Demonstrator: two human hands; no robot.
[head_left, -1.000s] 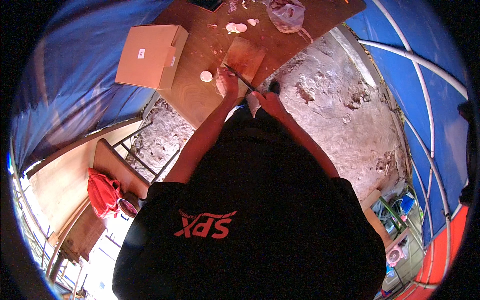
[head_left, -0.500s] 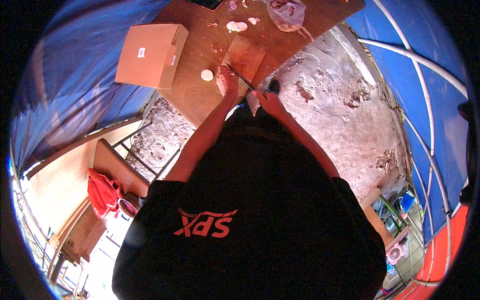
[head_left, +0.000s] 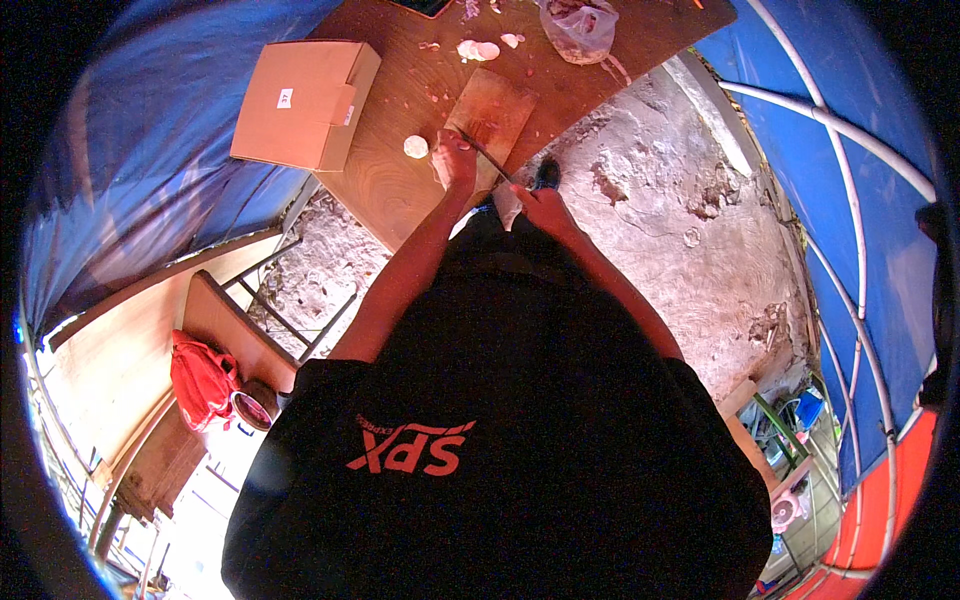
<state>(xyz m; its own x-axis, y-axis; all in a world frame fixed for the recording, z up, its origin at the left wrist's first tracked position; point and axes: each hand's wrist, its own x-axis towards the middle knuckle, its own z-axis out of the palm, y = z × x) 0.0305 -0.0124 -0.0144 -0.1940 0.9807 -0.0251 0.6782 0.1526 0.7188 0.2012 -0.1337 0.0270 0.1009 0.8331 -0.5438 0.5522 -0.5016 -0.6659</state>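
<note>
A knife (head_left: 487, 155) with a long dark blade is gripped in my right hand (head_left: 543, 205) at the near edge of the table. Its blade slants up and left across the near part of a brown wooden cutting board (head_left: 500, 108), and the tip reaches my left hand (head_left: 455, 162). The fingers of that hand are curled closed beside the blade; whatever they hold is too small and hidden to name. Just left of it, a pale round piece (head_left: 415, 147) lies on the table. Beyond the board are several pale peeled pieces (head_left: 478, 50) and scattered pinkish scraps.
The wooden table (head_left: 385, 195) bears a closed cardboard box (head_left: 295, 105) at its left and a thin plastic bag with contents (head_left: 580, 30) at the far side. Rough ground (head_left: 660, 230) lies to the right. A red bag (head_left: 203, 380) rests at the lower left. Blue tarps hang on both sides.
The view has shifted very slightly. Both hands and the knife keep nearly the same place over the board, and the loose pieces lie as before.
</note>
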